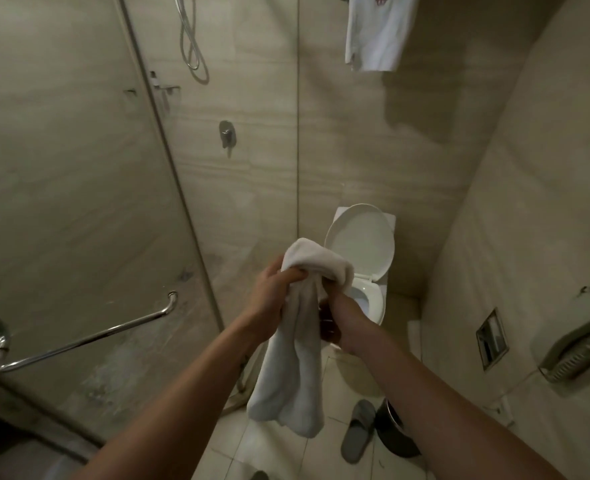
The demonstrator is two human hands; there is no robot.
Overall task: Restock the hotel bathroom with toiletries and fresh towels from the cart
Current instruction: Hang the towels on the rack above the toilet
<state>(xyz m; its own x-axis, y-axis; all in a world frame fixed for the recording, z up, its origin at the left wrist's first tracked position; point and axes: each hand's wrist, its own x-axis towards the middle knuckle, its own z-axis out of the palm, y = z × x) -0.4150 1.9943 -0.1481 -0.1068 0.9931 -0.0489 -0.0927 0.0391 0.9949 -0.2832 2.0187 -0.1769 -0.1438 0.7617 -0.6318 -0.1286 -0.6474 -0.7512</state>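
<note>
A white towel [295,362] hangs bunched in front of me, its top folded over and its lower part drooping toward the floor. My left hand [272,292] grips the towel near its upper end, fingers curled round the cloth. My right hand [338,320] holds the towel's right side, mostly hidden behind the fabric. Another white towel [376,32] with a red emblem hangs high on the back wall.
A toilet [373,296] with its lid raised stands just beyond my hands. A glass shower door [78,202] with a chrome handle [85,341] fills the left. A grey slipper [357,431] and a dark bin [395,434] lie on the floor. A wall phone [577,337] hangs at right.
</note>
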